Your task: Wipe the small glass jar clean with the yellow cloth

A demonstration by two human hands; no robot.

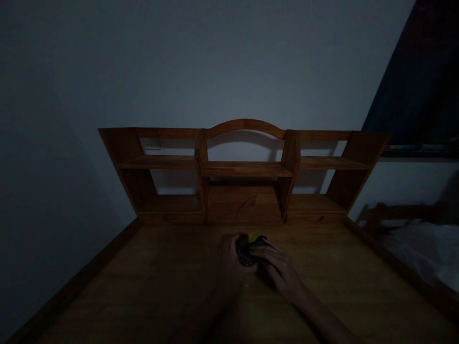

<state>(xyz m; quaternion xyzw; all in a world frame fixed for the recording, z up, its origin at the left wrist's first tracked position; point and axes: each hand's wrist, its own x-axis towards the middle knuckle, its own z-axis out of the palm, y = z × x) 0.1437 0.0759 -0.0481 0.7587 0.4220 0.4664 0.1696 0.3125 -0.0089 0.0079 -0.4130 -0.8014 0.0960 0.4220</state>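
In dim light my left hand (229, 260) curls round the left side of a dark, rounded, shiny object (244, 253) above the wooden desktop. Its exact kind cannot be made out. My right hand (279, 267) is closed on a black piece (260, 241) that meets the dark object's right side. Whether the two are joined is too dark to tell. Just behind the fingers shows a small patch of yellow (253, 237). Fingers cover much of both dark things.
The wooden desktop (172, 277) has raised side edges. At its back stands a wooden shelf unit (247, 168) against a pale wall, with a thin curved dark line (245, 205) on its middle panel. White bedding (426, 248) lies beyond the right edge.
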